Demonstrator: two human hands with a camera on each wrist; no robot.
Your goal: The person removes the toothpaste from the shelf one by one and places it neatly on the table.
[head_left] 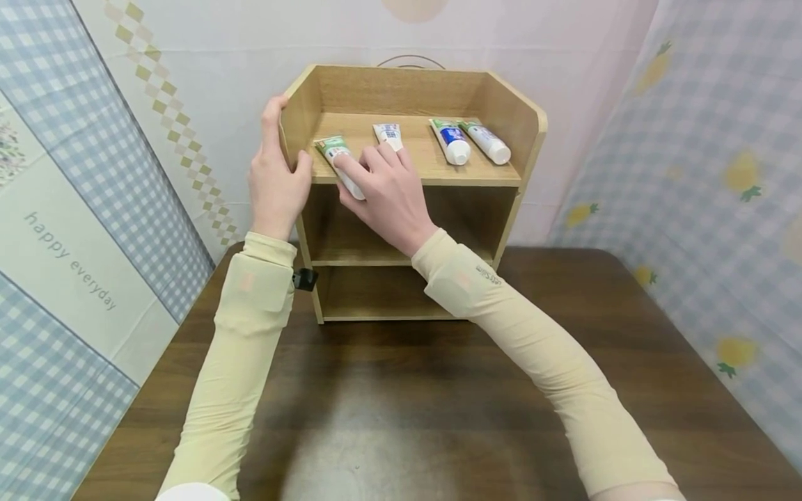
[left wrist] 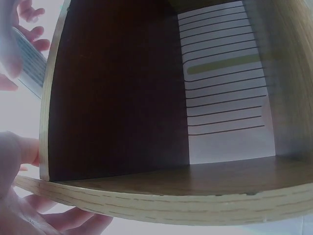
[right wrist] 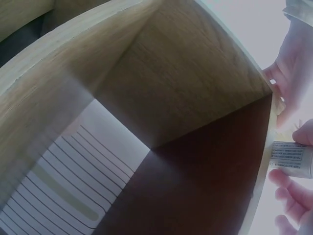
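Green-and-white tube (head_left: pixel 340 161) sits at the front left of the top shelf of the wooden shelf unit (head_left: pixel 529 149), its crimped end pointing back and its cap end poking out over the front edge, and the right hand (head_left: pixel 390 196) is on it now, fingers curled over its lower half so the cap is mostly covered. From the right wrist view only a printed strip of the tube (right wrist: pixel 292 157) shows between pale, washed-out fingers at the frame's edge, so the exact grip is hard to read there. Over on the other side, the left hand (head_left: pixel 274 177) clasps the unit's left side panel, fingers up along the outside, thumb hooked over the front edge just beside the tube. The left wrist camera is blown out by glare: blurred fingers (left wrist: pixel 29 152) at the panel edge, nothing sharper. Three more tubes lie on that top shelf: a white tube with blue print (head_left: pixel 389 134) just behind the right hand's fingertips, partly hidden by them, then a blue-labelled tube (head_left: pixel 450 141) and a green-striped tube (head_left: pixel 485 141) side by side to the right, well apart from the hands. The two lower compartments sit in shadow, partly blocked by the right forearm. The unit stands at the far edge of a dark wooden table (head_left: pixel 438 410).
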